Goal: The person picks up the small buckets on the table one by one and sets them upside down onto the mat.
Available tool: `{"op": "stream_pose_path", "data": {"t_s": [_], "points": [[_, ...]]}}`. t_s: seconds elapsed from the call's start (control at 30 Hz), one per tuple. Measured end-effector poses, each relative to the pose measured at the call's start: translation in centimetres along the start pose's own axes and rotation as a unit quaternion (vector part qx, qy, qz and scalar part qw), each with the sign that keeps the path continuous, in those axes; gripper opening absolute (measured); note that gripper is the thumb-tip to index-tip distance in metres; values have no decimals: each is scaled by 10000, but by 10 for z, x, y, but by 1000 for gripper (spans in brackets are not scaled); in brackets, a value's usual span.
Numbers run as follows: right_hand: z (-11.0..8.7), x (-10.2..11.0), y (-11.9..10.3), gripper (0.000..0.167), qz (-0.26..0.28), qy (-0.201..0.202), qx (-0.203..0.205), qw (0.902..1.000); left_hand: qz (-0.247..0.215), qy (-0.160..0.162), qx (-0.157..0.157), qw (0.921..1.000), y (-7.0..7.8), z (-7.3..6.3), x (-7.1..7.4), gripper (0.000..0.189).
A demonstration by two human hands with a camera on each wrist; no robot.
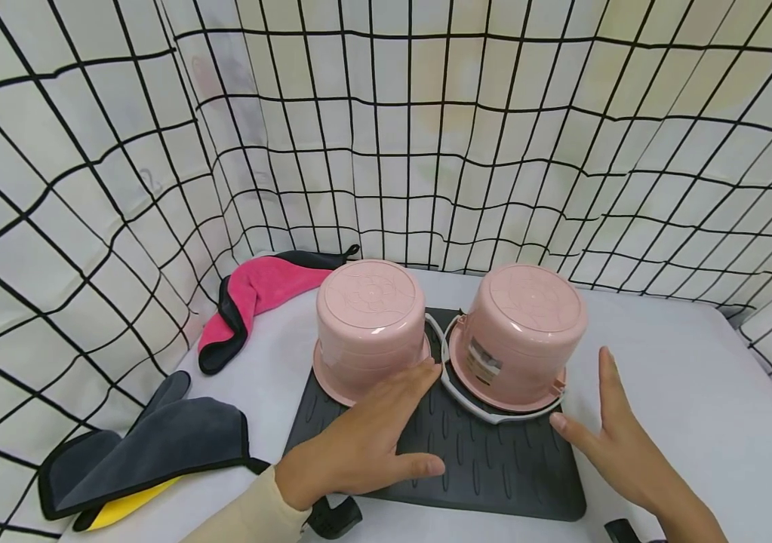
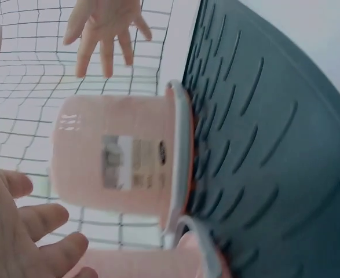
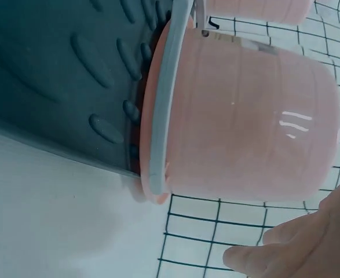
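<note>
Two pink buckets stand upside down, side by side, on a dark grey ribbed mat point(image 1: 487, 475). The left bucket point(image 1: 368, 324) has its base facing up, marked with a flower pattern. A label and a grey handle point(image 1: 477, 411) show on the right bucket point(image 1: 528, 324), the handle lying around its rim. My left hand point(image 1: 372, 430) is open in front of the left bucket, fingers straight and thumb spread. Beside the right bucket, my right hand point(image 1: 619, 441) is open with fingers extended; in the right wrist view a gap shows between its fingers point(image 3: 245, 259) and the bucket wall.
A pink and black cloth point(image 1: 256, 298) lies behind and left of the mat. Nearer, a dark grey cloth with yellow underside point(image 1: 155, 445) lies on the white table point(image 1: 664, 354). Black wire grid point(image 1: 426, 136) encloses the back and sides.
</note>
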State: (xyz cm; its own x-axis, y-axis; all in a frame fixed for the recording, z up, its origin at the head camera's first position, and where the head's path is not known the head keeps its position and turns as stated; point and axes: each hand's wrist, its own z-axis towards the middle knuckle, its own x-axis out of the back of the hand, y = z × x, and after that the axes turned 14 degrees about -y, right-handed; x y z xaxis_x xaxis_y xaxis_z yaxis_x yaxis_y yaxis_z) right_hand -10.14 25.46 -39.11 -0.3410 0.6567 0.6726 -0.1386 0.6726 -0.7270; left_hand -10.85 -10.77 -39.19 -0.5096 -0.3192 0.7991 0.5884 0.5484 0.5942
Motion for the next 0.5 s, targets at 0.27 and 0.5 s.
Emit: {"op": "stream_pose_path", "data": {"t_s": [0.27, 0.5], "points": [[-25, -10, 0, 115, -242, -89, -122, 9996, 1054, 464, 346, 9927, 1, -40, -2, 103], [-37, -23, 3, 121, -1046, 120, -276, 9941, 1611, 993, 828, 9784, -5, -61, -7, 105]]}}
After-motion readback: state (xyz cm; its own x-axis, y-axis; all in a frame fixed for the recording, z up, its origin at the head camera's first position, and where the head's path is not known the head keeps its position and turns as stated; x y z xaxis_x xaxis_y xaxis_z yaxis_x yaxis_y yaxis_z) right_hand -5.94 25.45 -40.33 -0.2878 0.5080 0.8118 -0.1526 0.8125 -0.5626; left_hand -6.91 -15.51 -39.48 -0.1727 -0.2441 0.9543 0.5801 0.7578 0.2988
